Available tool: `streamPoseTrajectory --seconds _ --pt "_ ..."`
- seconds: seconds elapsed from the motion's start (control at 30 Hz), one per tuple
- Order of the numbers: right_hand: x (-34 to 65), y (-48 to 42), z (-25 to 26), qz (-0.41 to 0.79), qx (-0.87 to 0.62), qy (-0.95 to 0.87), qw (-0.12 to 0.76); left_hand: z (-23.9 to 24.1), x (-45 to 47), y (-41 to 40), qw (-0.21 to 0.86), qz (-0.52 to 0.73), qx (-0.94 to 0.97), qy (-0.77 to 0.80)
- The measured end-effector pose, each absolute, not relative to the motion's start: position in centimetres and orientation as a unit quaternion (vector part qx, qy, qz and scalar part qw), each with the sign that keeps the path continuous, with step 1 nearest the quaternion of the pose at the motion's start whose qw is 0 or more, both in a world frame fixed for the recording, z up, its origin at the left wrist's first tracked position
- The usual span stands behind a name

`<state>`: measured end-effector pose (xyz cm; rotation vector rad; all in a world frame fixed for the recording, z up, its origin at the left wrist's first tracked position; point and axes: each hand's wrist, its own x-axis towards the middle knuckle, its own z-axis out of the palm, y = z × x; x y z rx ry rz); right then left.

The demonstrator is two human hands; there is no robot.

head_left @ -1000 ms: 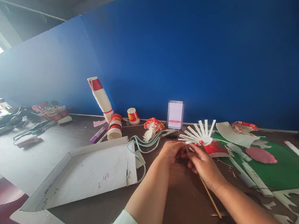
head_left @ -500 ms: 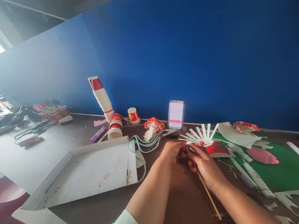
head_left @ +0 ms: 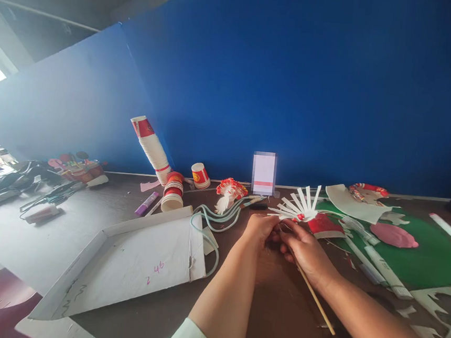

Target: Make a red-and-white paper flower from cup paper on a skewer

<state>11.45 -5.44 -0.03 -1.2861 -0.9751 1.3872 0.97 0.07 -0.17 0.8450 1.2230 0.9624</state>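
Close together over the table, my left hand (head_left: pixel 263 230) and my right hand (head_left: pixel 307 250) meet at the fingertips. A thin wooden stick (head_left: pixel 318 302) runs through my right hand, its free end pointing down toward me. My left fingers are closed near the stick's upper end; what they pinch is hidden. Just beyond my fingers is a red and white paper cup (head_left: pixel 326 226) cut into fanned white strips (head_left: pixel 299 203), with small red bits at the strips' base. Whether my hands touch it, I cannot tell.
A white cardboard tray (head_left: pixel 134 261) lies left, with pale cables (head_left: pixel 213 223) over its corner. Stacked paper cups (head_left: pixel 154 152), a single cup (head_left: pixel 200 176) and a red-white paper flower (head_left: pixel 231 190) stand behind. Right are a green mat (head_left: pixel 438 261), a pink oval (head_left: pixel 395 235) and a white tube (head_left: pixel 386 270).
Both hands stay together in nearly the same place, with the stick still in the right. The fanned strips have shifted slightly, and the whole view has moved a little.
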Motion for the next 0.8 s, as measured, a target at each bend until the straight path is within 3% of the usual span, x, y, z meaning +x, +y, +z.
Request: streamPoseTrajectory --seconds 0.43,0.8 --pt "11.66 -5.41 -0.30 0.590 -0.506 -0.403 0.483 -0.48 0.82 0.20 0.655 0.441 0.344 0.509" --pt "11.56 -5.26 -0.21 0.713 -0.388 -0.256 0.525 0.12 0.53 -0.19 0.676 0.434 0.347 0.484"
